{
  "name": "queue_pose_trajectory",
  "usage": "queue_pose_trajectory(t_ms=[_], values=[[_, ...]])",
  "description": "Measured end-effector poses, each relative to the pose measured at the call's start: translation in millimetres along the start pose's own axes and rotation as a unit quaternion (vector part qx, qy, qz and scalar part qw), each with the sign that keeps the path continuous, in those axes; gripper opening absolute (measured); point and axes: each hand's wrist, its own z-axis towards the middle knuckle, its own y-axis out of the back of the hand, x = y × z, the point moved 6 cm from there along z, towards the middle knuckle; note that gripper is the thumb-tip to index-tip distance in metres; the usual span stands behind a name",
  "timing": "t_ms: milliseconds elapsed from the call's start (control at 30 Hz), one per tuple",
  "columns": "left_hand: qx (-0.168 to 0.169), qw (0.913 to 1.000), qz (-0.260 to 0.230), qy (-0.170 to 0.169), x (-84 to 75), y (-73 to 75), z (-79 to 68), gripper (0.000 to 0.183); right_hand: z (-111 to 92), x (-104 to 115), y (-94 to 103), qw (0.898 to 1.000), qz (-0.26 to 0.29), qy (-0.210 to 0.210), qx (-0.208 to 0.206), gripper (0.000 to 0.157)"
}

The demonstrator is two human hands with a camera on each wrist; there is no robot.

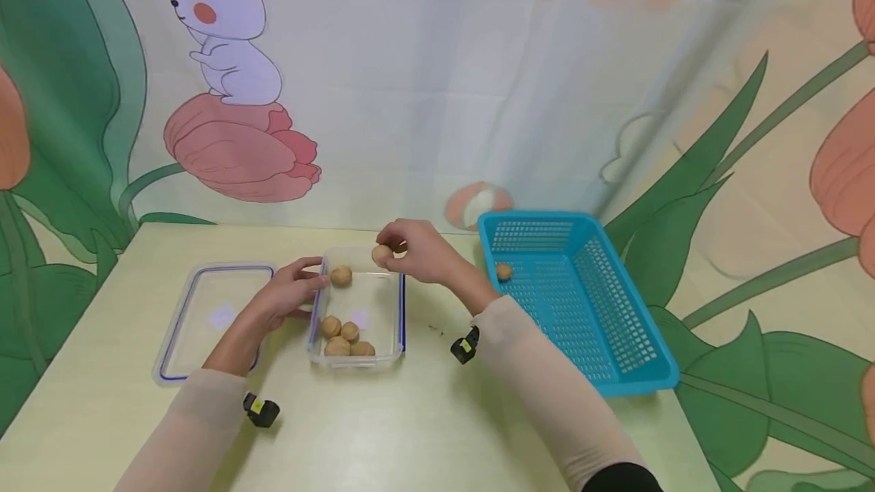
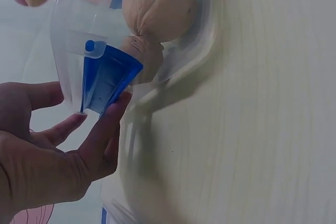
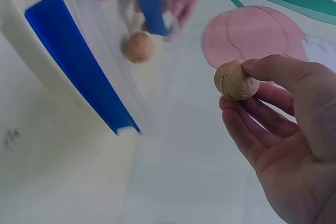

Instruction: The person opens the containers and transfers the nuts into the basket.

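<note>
A walnut (image 1: pixel 381 254) is pinched between thumb and fingers of my right hand (image 1: pixel 420 250), above the back right corner of a clear plastic container (image 1: pixel 383 298). The right wrist view shows that walnut (image 3: pixel 236 81) at the fingertips. My left hand (image 1: pixel 287 293) grips the container's left side; in the left wrist view its thumb and fingers are around the blue latch (image 2: pixel 107 77). Inside the container, one walnut (image 1: pixel 341 276) lies near the back and several walnuts (image 1: pixel 337 345) are grouped at the front left.
A blue plastic basket (image 1: pixel 632 310) stands on the right with one walnut (image 1: pixel 503 272) in it. Left of the container, a clear lid with a blue seal (image 1: pixel 198 302) lies flat on the table (image 1: pixel 410 431). Small dark crumbs (image 1: pixel 436 329) lie between container and basket. A printed curtain (image 1: pixel 410 97) hangs behind.
</note>
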Motion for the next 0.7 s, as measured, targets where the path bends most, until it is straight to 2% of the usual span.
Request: queue_pose_trajectory(t_ms=[167, 367, 500, 600, 700], values=[[0.004, 1.0, 0.001, 0.001, 1.0, -1.2, -0.1, 0.065, -23, -2, 37.6, 0.999, 0.047, 0.0, -0.028, 0.028], [0.006, 1.0, -0.001, -0.002, -1.2, -4.9, 3.8, 0.065, -57, -24, 84.5, 0.994, 0.069, -0.011, -0.081, 0.025], [0.009, 0.9999, -0.001, -0.007, -4.3, -5.4, 3.2, 0.066, -78, -42, 109.4, 0.988, 0.09, -0.047, -0.118, 0.024], [0.01, 0.9999, 0.003, -0.003, -3.6, -3.9, 0.6, 0.066, -91, -56, 121.1, 0.982, 0.089, -0.087, -0.14, 0.029], [0.012, 0.9999, 0.007, -0.002, -2.2, -2.6, -1.0, 0.067, -102, -70, 129.5, 0.979, 0.08, -0.104, -0.156, 0.031]])
